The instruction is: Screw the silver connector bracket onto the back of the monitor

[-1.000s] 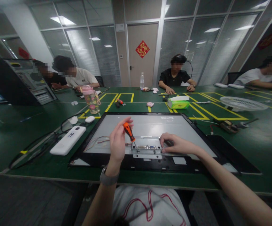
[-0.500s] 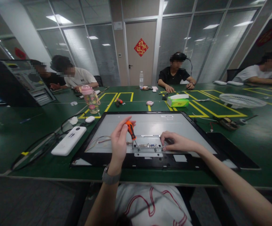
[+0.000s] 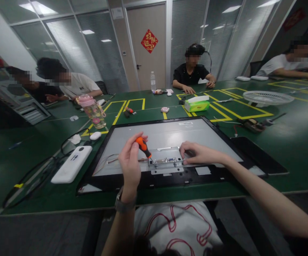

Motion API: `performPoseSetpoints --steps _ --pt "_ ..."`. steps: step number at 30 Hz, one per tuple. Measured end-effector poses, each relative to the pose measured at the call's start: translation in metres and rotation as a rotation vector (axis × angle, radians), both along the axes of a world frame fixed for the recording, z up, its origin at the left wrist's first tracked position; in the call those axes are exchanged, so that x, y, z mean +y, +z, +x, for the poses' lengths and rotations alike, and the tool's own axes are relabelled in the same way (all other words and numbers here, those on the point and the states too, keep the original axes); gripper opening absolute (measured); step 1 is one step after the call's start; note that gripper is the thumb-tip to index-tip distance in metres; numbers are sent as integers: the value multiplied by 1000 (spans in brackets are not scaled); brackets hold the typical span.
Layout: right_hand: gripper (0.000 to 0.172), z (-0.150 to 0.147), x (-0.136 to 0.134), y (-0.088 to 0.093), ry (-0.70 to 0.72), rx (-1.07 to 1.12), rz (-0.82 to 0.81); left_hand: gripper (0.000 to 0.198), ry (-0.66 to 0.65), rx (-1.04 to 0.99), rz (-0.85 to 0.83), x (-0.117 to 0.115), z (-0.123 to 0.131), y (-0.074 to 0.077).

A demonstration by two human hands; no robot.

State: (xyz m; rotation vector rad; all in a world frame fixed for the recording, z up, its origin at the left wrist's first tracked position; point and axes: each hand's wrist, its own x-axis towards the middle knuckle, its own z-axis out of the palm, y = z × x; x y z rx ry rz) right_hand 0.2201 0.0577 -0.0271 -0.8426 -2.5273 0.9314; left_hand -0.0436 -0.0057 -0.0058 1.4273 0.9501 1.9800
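A monitor panel [image 3: 167, 137] lies face down on the green table, its grey metal back in a black frame. Near its front edge sits a small metal bracket [image 3: 166, 163] with connector ports. My left hand [image 3: 129, 161] is closed on an orange-handled screwdriver [image 3: 143, 146], whose tip rests at the bracket's left end. My right hand [image 3: 198, 153] presses its curled fingers on the bracket's right end. Thin coloured wires [image 3: 111, 160] run left of the bracket.
A white device [image 3: 72, 163] and black cables [image 3: 36, 174] lie left of the panel. Behind are a pink-lidded bottle [image 3: 92, 111], a tissue box [image 3: 196, 104], a white fan grille [image 3: 268, 97] and an open computer case [image 3: 12, 99]. Several other people sit around the table.
The view has tilted and swung slightly, so everything sits higher and more to the left. My hands keep their places on the screwdriver and bracket.
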Motion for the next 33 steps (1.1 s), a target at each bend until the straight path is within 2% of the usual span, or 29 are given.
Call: performPoseSetpoints --steps 3,5,10,15,18,20,24,28,33 --pt "17 -1 -6 5 -43 -42 13 17 87 148 38 -5 -2 3" --pt "14 -2 -10 8 -95 -100 7 16 153 172 13 -7 -3 2" --pt "14 -1 -16 13 -142 -117 19 27 91 118 -56 -12 -5 -2" --pt "12 -1 -18 14 -158 -129 15 17 -39 182 72 -11 -7 5" --pt "11 -2 -20 15 -163 -137 11 14 -10 152 101 -9 -7 5" --pt "11 -3 -20 16 -162 -147 10 17 21 97 59 -8 -7 2" --pt "10 -2 -18 16 -157 -147 6 26 5 -5 -72 -8 -9 -8" --pt "10 -2 -15 13 -153 -122 -5 26 11 -61 -108 -6 -10 -13" --pt "11 -1 -11 7 -141 -93 -12 25 25 -80 -132 -7 -10 -6"
